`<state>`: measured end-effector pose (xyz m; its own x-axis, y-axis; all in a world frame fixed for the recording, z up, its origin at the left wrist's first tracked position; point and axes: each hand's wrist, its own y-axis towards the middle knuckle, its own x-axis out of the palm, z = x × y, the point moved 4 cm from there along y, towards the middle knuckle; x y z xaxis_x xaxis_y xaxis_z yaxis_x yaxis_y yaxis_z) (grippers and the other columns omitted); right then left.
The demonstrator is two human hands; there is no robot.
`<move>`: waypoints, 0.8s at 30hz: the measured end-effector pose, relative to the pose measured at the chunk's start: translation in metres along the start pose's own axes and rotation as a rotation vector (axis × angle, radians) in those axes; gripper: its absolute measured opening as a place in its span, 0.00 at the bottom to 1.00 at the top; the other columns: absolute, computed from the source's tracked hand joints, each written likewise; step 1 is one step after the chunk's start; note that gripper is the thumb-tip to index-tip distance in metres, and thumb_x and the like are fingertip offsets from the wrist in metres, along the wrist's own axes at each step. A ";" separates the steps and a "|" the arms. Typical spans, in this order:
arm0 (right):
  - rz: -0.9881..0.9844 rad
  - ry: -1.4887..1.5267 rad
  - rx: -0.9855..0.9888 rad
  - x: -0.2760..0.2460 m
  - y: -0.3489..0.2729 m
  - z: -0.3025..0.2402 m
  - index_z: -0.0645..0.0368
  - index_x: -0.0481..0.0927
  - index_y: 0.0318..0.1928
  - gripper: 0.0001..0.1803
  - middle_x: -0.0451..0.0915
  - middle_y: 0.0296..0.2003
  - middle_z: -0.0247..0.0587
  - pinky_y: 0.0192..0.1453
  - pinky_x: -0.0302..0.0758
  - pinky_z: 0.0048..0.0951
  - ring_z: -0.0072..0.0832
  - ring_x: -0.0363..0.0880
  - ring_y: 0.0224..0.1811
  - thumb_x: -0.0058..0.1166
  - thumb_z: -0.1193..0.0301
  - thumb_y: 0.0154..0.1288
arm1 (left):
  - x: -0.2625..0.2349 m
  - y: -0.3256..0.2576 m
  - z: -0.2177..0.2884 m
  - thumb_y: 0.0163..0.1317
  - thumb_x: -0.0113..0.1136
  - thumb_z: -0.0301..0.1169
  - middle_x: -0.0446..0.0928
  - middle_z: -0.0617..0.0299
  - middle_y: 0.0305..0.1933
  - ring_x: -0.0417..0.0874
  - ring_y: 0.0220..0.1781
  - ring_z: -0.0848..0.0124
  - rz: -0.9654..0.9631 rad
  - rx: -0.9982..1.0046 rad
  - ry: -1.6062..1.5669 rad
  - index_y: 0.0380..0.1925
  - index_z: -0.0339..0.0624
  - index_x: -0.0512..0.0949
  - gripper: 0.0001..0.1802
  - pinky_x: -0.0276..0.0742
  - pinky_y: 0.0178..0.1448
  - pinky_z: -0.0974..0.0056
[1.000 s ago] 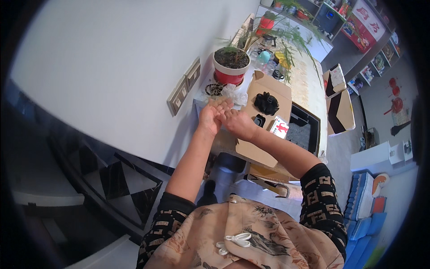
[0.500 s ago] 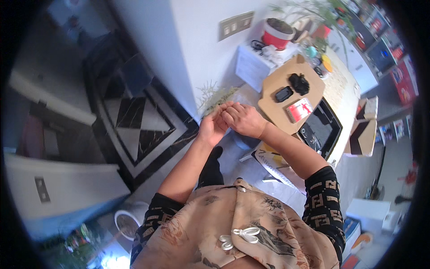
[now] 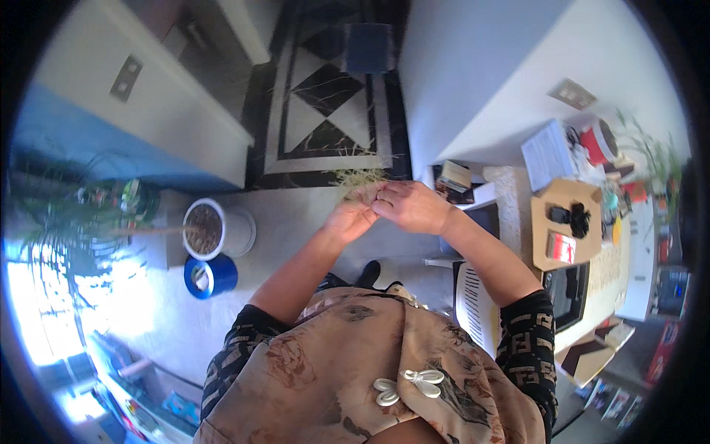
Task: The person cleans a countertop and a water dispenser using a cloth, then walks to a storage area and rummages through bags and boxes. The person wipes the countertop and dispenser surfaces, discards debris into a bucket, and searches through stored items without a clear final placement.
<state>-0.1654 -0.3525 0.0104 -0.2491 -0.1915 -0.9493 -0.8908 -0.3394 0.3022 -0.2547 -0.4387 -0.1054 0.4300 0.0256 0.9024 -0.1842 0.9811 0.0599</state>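
My left hand (image 3: 353, 214) and my right hand (image 3: 411, 206) are held together in front of my chest, above the floor. Both close on a small tuft of dry, pale green plant stalks (image 3: 358, 177) that fans out upward from between the fingers. The right hand's fingers lie over the left hand's fingertips. How much of the tuft is inside the hands is hidden.
A white pot of soil (image 3: 214, 229) and a blue tub (image 3: 209, 276) stand on the floor at left, beside a leafy plant (image 3: 81, 214). At right a table (image 3: 614, 274) carries a cardboard piece (image 3: 563, 222), a red pot (image 3: 597, 140) and papers. A white chair (image 3: 473, 300) stands by my right elbow.
My view has swung from the table to the floor at left. Both hands stayed joined and moved away from the table with the tuft of stalks.
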 end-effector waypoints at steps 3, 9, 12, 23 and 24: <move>-0.090 0.060 -0.095 0.027 0.046 -0.027 0.57 0.75 0.38 0.10 0.80 0.37 0.40 0.46 0.80 0.34 0.37 0.81 0.43 0.53 0.71 0.53 | -0.029 -0.053 0.027 0.58 0.61 0.28 0.76 0.59 0.56 0.77 0.58 0.67 0.115 0.087 -0.040 0.60 0.33 0.70 0.28 0.70 0.65 0.61; -0.242 0.194 -0.285 0.100 0.156 -0.104 0.55 0.74 0.37 0.08 0.80 0.38 0.39 0.46 0.79 0.39 0.40 0.81 0.44 0.52 0.73 0.55 | -0.078 -0.178 0.088 0.66 0.57 0.28 0.78 0.58 0.57 0.79 0.56 0.68 0.275 0.224 -0.130 0.51 0.38 0.77 0.14 0.74 0.62 0.62; -0.311 0.341 -0.391 0.139 0.217 -0.158 0.56 0.74 0.37 0.08 0.81 0.37 0.43 0.46 0.78 0.40 0.41 0.81 0.43 0.52 0.75 0.56 | -0.099 -0.250 0.126 0.67 0.56 0.29 0.76 0.55 0.59 0.78 0.59 0.66 0.348 0.348 -0.136 0.50 0.37 0.77 0.13 0.74 0.64 0.60; -0.427 0.889 -0.562 0.295 0.419 -0.374 0.54 0.77 0.33 0.03 0.81 0.33 0.39 0.41 0.77 0.40 0.42 0.81 0.38 0.57 0.70 0.61 | -0.198 -0.562 0.192 0.71 0.51 0.32 0.79 0.58 0.52 0.80 0.55 0.68 0.837 0.591 -0.176 0.53 0.36 0.75 0.15 0.75 0.63 0.60; -0.465 0.906 -0.576 0.309 0.432 -0.389 0.54 0.77 0.34 0.04 0.81 0.34 0.40 0.41 0.77 0.40 0.42 0.81 0.38 0.57 0.69 0.62 | -0.207 -0.590 0.186 0.72 0.50 0.32 0.79 0.58 0.51 0.80 0.54 0.69 0.967 0.581 -0.198 0.53 0.36 0.75 0.15 0.75 0.62 0.61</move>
<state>-0.4799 -0.9165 -0.1191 0.6245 -0.4469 -0.6405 -0.4632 -0.8722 0.1569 -0.3991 -1.0587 -0.2481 -0.2512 0.6397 0.7264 -0.7646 0.3291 -0.5542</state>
